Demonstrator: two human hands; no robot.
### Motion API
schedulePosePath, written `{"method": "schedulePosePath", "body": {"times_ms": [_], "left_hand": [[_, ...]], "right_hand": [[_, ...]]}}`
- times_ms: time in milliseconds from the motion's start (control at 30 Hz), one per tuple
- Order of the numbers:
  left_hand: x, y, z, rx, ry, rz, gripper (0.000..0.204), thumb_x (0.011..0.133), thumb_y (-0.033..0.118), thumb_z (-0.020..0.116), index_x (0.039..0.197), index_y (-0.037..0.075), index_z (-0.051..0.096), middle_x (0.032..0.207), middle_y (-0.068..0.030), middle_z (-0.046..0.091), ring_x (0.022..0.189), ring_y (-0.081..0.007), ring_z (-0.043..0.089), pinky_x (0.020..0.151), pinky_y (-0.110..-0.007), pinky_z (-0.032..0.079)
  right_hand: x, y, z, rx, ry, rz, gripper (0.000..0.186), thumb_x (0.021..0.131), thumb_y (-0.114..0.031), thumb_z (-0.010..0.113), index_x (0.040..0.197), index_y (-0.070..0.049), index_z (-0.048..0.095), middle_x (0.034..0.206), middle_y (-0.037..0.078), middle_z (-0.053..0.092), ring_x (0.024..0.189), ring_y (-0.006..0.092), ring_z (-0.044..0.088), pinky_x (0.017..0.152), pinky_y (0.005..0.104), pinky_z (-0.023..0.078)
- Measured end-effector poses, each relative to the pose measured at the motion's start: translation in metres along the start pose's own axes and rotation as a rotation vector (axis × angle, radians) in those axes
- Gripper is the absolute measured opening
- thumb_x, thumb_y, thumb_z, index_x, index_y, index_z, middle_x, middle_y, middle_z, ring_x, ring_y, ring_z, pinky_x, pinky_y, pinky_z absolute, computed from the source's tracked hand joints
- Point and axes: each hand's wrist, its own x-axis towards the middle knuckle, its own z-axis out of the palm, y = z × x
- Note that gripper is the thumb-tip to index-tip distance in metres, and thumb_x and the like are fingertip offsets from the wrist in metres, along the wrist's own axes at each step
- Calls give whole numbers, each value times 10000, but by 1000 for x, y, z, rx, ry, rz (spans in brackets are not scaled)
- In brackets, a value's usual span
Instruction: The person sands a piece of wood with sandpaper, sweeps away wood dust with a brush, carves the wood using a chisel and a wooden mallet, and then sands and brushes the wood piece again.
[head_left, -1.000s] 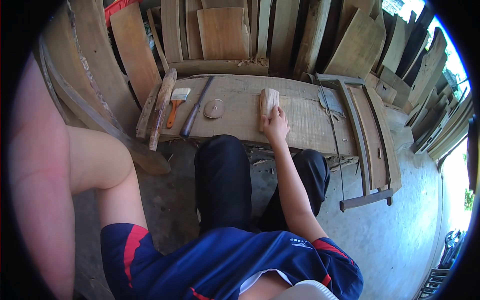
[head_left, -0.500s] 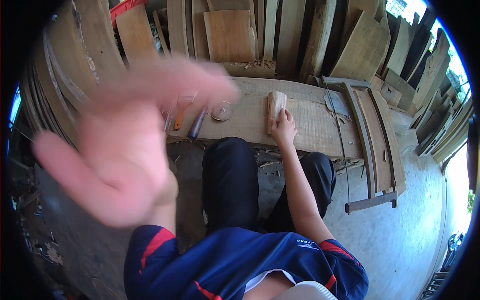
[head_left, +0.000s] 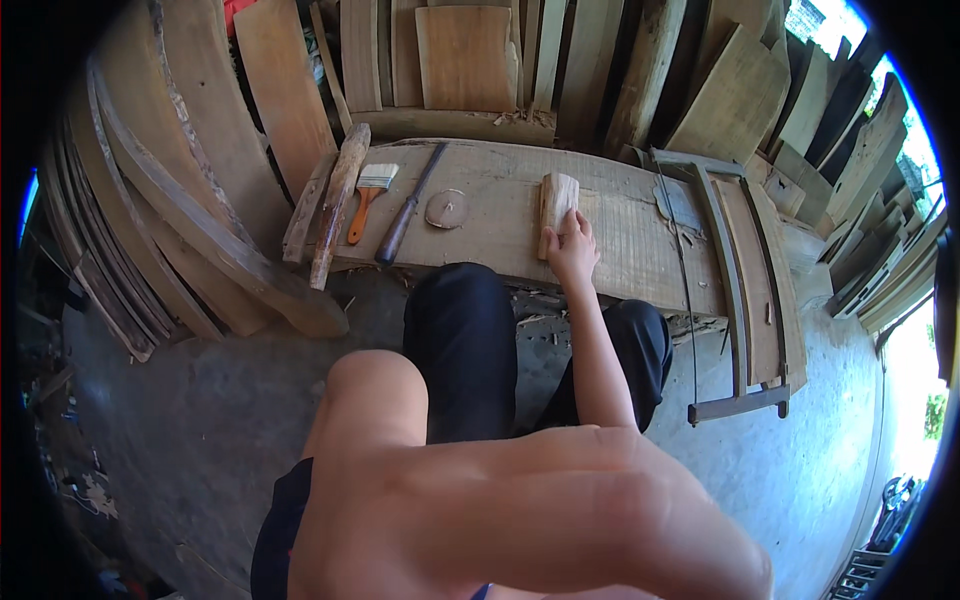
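Note:
My right hand (head_left: pixel 573 248) rests on a short split piece of wood (head_left: pixel 562 195), thumb at its left side and fingers over the near right part. This piece lies lengthwise away from me on a thick wooden plank (head_left: pixel 500 235). Close to the camera, my bent left arm crosses the lower part of the view, with my left hand (head_left: pixel 660 510) large and blurred toward the lower right; its fingers cannot be made out. Left of the wood piece lie a round wooden disc (head_left: pixel 446 209), a long dark tool with a thick handle (head_left: pixel 398 232) and an orange-handled paintbrush (head_left: pixel 367 203).
A rough stick (head_left: pixel 340 205) lies at the plank's left end. Against its right end leans a wooden frame saw (head_left: pixel 728 280). Boards (head_left: pixel 467 58) stand upright behind and along the left. My knees (head_left: pixel 460 310) are against the plank's near side, above a concrete floor (head_left: pixel 800 480).
My left hand has swung from the upper left down toward the lower right, uncovering the stick, the brush and the long tool. The right hand stays on the wood piece.

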Motion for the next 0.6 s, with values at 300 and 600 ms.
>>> {"method": "schedulePosePath", "body": {"times_ms": [300, 600], "left_hand": [[10, -31, -25, 167, 60, -94, 764, 867, 645, 120, 1186, 66, 503, 1074, -199, 557, 988, -264, 526, 843, -373, 402], [-58, -190, -199, 1314, 379, -546, 368, 848, 346, 583, 1103, 81, 599, 1095, -161, 593, 1048, -270, 551, 912, -413, 403]], "right_hand": [[0, -2, -1, 16, -10, -16, 585, 776, -356, 595, 1284, -116, 430, 1299, 103, 435, 1126, 343, 460, 867, 506, 377], [12, -15, -1, -64, -170, 48, 662, 749, -370, 614, 1319, -136, 370, 1333, 123, 378, 1139, 361, 444, 880, 496, 395]]}}
